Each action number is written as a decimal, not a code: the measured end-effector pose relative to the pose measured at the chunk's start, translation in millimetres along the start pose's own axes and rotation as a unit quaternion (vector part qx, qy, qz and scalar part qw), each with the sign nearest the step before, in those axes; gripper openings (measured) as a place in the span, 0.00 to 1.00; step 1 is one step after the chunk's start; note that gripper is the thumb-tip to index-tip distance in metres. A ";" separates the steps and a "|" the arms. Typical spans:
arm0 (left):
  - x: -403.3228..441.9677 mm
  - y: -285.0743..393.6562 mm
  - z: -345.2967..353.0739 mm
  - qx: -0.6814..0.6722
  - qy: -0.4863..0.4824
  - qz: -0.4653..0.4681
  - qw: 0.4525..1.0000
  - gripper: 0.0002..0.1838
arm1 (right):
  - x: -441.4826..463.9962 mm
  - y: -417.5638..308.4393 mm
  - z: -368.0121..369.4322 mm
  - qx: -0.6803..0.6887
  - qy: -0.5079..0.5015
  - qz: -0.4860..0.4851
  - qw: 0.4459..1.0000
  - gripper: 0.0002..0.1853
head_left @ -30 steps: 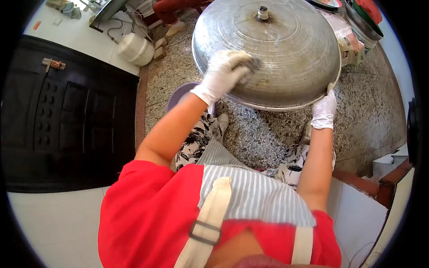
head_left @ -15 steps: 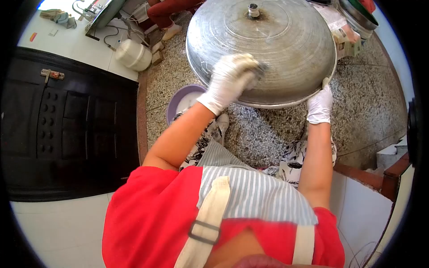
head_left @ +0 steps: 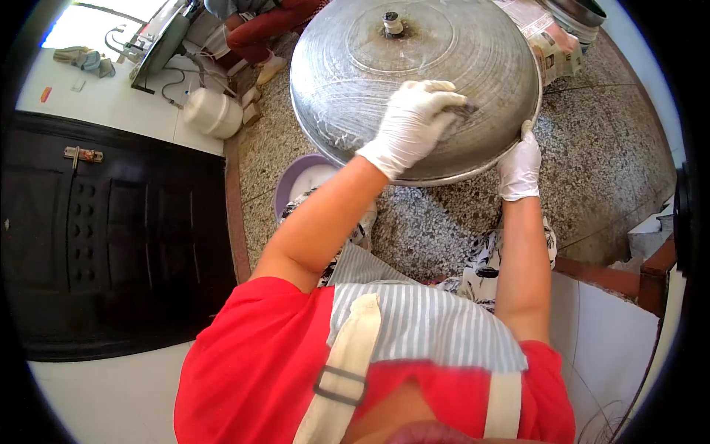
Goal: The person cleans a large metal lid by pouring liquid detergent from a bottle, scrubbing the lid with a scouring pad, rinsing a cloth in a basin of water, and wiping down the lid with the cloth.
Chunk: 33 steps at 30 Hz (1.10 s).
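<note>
Okay: big domed metal lid (head_left: 347,81) is above the speckled floor (head_left: 429,237), in front of the person, dome and knob (head_left: 393,26) facing up. Gloved left hand (head_left: 414,122) has fingers closed on a grey scrubber (head_left: 464,112), mostly hidden, against the dome. Gloved right hand (head_left: 521,164) grips the near-right rim. Purple basin (head_left: 284,191) near the lid's left edge.

Lid (head_left: 399,63) silver-grey; gloves (head_left: 413,129) white; shirt (head_left: 251,355) red; apron (head_left: 429,325) grey-and-white striped; basin (head_left: 283,189) purple; door (head_left: 127,240) black.
</note>
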<state>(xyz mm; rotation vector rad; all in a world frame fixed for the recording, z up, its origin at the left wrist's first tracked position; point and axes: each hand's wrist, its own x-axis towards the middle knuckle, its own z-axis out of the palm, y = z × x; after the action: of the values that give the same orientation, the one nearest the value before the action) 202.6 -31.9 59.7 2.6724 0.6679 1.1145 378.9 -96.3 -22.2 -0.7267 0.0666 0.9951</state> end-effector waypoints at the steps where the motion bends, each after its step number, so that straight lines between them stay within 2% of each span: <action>1: 1.6 -17.6 -7.6 -0.071 -0.026 -0.050 0.996 0.11 | 1.2 0.4 0.2 0.001 0.000 0.000 1.000 0.29; 3: -9.0 -61.2 -33.9 -0.145 -0.004 -0.191 0.971 0.12 | 1.8 1.3 -0.3 0.029 0.002 0.018 0.999 0.29; 4: -18.9 -84.9 -51.0 -0.147 0.044 -0.277 0.949 0.12 | -0.6 1.1 1.5 0.032 0.004 0.017 0.999 0.29; 6: -28.5 -140.4 -93.4 -0.017 0.021 -0.379 0.925 0.12 | -7.0 -0.8 8.5 0.046 0.019 0.030 0.998 0.26; 9: -20.1 -145.2 -81.6 -0.028 0.059 -0.380 0.923 0.13 | -12.0 5.6 10.6 0.055 0.009 0.018 0.998 0.26; 10: -6.5 -114.3 -68.4 -0.013 0.028 -0.335 0.942 0.14 | -13.7 6.9 12.6 0.052 0.013 0.007 0.999 0.27; 11: 2.0 -96.7 -47.4 0.021 0.002 -0.208 0.978 0.13 | -13.8 7.9 12.2 0.036 0.005 0.004 0.999 0.29; 12: 13.9 -62.6 -26.4 -0.034 -0.007 -0.170 0.985 0.12 | -11.8 8.7 10.9 0.037 0.005 0.003 0.999 0.29; 13: 23.6 -41.1 -9.8 -0.016 -0.018 -0.059 0.998 0.12 | -9.4 8.9 7.9 0.023 0.009 0.002 1.000 0.29; 15: 24.8 -1.0 12.2 -0.007 -0.033 -0.019 0.999 0.12 | -8.7 5.5 3.9 0.005 0.012 -0.001 1.000 0.29; 16: 19.0 0.6 18.7 0.019 0.010 -0.019 1.000 0.11 | -10.0 2.5 4.0 0.019 0.008 0.005 1.000 0.29; 18: 22.8 -19.7 1.0 -0.061 -0.013 -0.013 0.998 0.12 | -7.1 0.7 4.4 0.031 0.003 0.011 0.999 0.29; 19: 25.7 -28.8 -16.1 -0.051 -0.036 -0.043 0.997 0.11 | -3.6 3.8 2.5 0.051 0.006 0.019 0.998 0.27; 20: 15.1 -61.6 -20.0 -0.096 0.011 -0.110 0.989 0.11 | -3.4 6.1 0.0 0.071 0.012 0.030 0.997 0.26; 21: 11.0 -83.0 -36.2 -0.113 0.009 -0.239 0.964 0.11 | -13.9 0.5 11.0 0.069 0.021 0.039 0.997 0.26; 22: -0.4 -125.9 -44.8 -0.063 0.038 -0.267 0.961 0.11 | -12.7 2.2 8.9 0.072 0.023 0.037 0.996 0.26; 23: 5.7 -109.9 -68.8 -0.022 0.031 -0.386 0.922 0.15 | -10.4 4.9 6.1 0.069 0.012 0.031 0.997 0.27; 24: 12.2 -121.2 -85.2 0.020 0.006 -0.387 0.922 0.15 | -9.6 5.6 6.1 0.068 0.000 0.025 0.997 0.28; 26: 8.9 -127.2 -75.6 0.114 0.026 -0.384 0.916 0.13 | -11.3 7.0 7.3 0.062 0.024 0.022 0.998 0.28; 27: 6.2 -119.5 -59.5 0.063 0.031 -0.347 0.935 0.12 | -10.8 7.7 7.3 0.051 0.030 0.019 0.998 0.28; 29: 8.2 -82.8 -19.4 0.001 0.039 -0.206 0.978 0.10 | -8.5 8.4 7.7 0.042 0.035 0.015 0.998 0.29; 30: 11.4 -50.3 -5.6 -0.010 0.043 -0.104 0.994 0.09 | -8.2 7.6 6.0 0.036 0.026 0.017 0.999 0.29; 32: 6.0 -2.6 12.1 0.003 0.020 -0.028 0.999 0.09 | -9.5 5.5 6.5 0.028 0.014 0.019 0.999 0.29; 33: 3.5 2.6 6.3 0.004 0.024 -0.030 0.999 0.09 | -11.8 2.7 8.0 0.020 0.014 0.016 1.000 0.29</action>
<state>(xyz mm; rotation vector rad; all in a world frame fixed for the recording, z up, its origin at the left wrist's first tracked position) 210.1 -32.4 58.3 2.6203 0.7572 1.1657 368.0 -99.4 -13.1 -0.7058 0.1231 1.0122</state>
